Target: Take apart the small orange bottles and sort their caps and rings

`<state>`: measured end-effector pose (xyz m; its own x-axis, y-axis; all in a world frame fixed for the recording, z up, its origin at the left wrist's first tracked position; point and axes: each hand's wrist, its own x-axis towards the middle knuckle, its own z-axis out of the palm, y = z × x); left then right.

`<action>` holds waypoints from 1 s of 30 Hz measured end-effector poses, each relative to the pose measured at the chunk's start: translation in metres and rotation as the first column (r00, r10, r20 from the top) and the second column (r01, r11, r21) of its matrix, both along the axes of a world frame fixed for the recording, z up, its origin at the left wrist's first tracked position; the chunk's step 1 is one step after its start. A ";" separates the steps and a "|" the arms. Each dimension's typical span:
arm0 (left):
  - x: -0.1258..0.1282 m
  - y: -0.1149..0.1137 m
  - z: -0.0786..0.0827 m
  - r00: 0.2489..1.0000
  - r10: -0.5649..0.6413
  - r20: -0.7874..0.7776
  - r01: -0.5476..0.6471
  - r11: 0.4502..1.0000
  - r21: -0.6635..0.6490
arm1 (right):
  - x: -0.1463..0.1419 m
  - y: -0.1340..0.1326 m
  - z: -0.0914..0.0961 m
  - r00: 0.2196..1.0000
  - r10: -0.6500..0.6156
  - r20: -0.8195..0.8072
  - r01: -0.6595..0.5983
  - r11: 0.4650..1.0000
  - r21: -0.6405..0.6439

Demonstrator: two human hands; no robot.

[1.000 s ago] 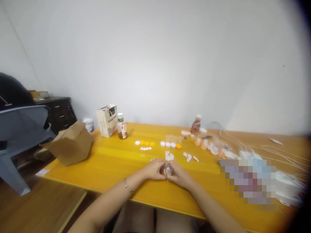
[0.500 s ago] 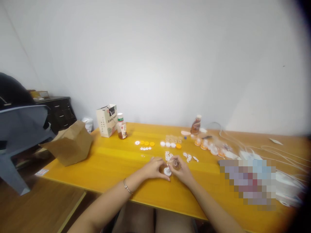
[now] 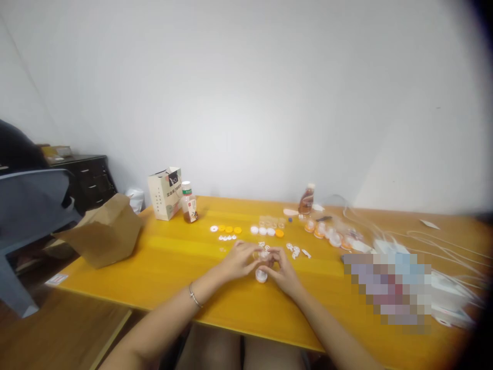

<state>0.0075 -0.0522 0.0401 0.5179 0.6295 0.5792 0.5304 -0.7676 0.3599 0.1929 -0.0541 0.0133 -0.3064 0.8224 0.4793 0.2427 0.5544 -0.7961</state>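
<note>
Above the middle of the table, a small clear plastic cup (image 3: 263, 255) is held between my two hands. My left hand (image 3: 242, 260) pinches it from the left with fingers and thumb. My right hand (image 3: 283, 270) has its fingertips closed on it from the right. Just below, a round white and clear piece (image 3: 261, 276) rests on the table near my right thumb. Small white cut-out parts (image 3: 296, 252) lie beyond my right hand, with a few more partly behind the fingers. Finer detail of the cup is blurred.
Rows of yellow discs (image 3: 229, 229), white caps (image 3: 262, 231) and clear cups (image 3: 271, 222) stand further back. A paper bag (image 3: 165, 195), a drink bottle (image 3: 189, 203) and a brown bottle (image 3: 307, 199) stand behind. A crumpled brown bag (image 3: 108, 234) is left; cables (image 3: 435, 244) are right.
My left hand has moved up from beside the round white piece to the clear cup. The white piece now sits apart below both hands. The view has shifted slightly.
</note>
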 end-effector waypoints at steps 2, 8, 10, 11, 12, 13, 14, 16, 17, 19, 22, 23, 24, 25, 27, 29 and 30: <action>-0.003 0.017 0.005 0.993 0.085 0.086 -0.083 0.996 -0.026 | 0.001 0.002 -0.001 1.000 -0.016 0.019 0.016 1.000 -0.009; 0.001 0.099 0.023 0.911 0.381 0.157 -0.334 0.906 -0.260 | 0.004 -0.005 0.005 0.959 -0.016 0.282 0.038 0.997 -0.072; 0.008 0.125 0.021 0.892 0.429 0.141 -0.373 0.876 -0.305 | 0.004 -0.009 0.007 0.924 -0.014 0.383 0.049 0.996 -0.080; 0.012 0.135 0.018 0.887 0.442 0.130 -0.382 0.864 -0.329 | 0.005 -0.010 0.008 0.908 -0.008 0.420 0.046 0.996 -0.080; 0.016 0.144 0.014 0.884 0.453 0.118 -0.388 0.851 -0.354 | 0.005 -0.011 0.008 0.896 -0.001 0.445 0.038 0.997 -0.074; 0.020 0.152 0.010 0.880 0.463 0.106 -0.395 0.837 -0.379 | 0.005 -0.012 0.008 0.888 0.007 0.460 0.026 0.998 -0.065; 0.023 0.158 0.005 0.877 0.472 0.092 -0.401 0.823 -0.403 | 0.005 -0.012 0.008 0.884 0.014 0.468 0.013 0.998 -0.055; 0.028 0.168 -0.004 0.872 0.485 0.062 -0.411 0.796 -0.444 | 0.004 -0.013 0.008 0.881 0.033 0.472 -0.013 0.999 -0.046; 0.029 0.173 -0.008 0.871 0.489 0.047 -0.415 0.785 -0.460 | 0.004 -0.013 0.008 0.881 0.045 0.471 -0.025 0.999 -0.048; 0.031 0.181 -0.013 0.871 0.491 0.019 -0.421 0.766 -0.485 | 0.002 -0.012 0.008 0.883 0.068 0.464 -0.046 0.997 -0.058; 0.033 0.190 -0.017 0.874 0.486 -0.005 -0.423 0.754 -0.503 | 0.001 -0.012 0.008 0.885 0.089 0.457 -0.067 0.996 -0.066; 0.033 0.192 -0.017 0.875 0.484 -0.005 -0.420 0.754 -0.505 | 0.000 -0.011 0.008 0.886 0.090 0.454 -0.068 0.996 -0.065; 0.033 0.193 -0.018 0.876 0.482 0.001 -0.416 0.757 -0.504 | 0.000 -0.011 0.007 0.889 0.089 0.450 -0.068 0.996 -0.063; 0.033 0.193 -0.018 0.876 0.482 0.010 -0.412 0.760 -0.503 | 0.000 -0.011 0.007 0.892 0.085 0.445 -0.066 0.996 -0.059; 0.032 0.192 -0.017 0.871 0.490 0.041 -0.408 0.768 -0.493 | 0.000 -0.010 0.005 0.898 0.080 0.433 -0.063 0.997 -0.052; 0.031 0.187 -0.016 0.865 0.495 0.083 -0.403 0.784 -0.473 | 0.001 -0.009 0.004 0.901 0.085 0.426 -0.067 0.996 -0.055; 0.031 0.184 -0.014 0.865 0.491 0.106 -0.395 0.796 -0.459 | 0.001 -0.008 0.003 0.902 0.089 0.423 -0.070 0.996 -0.060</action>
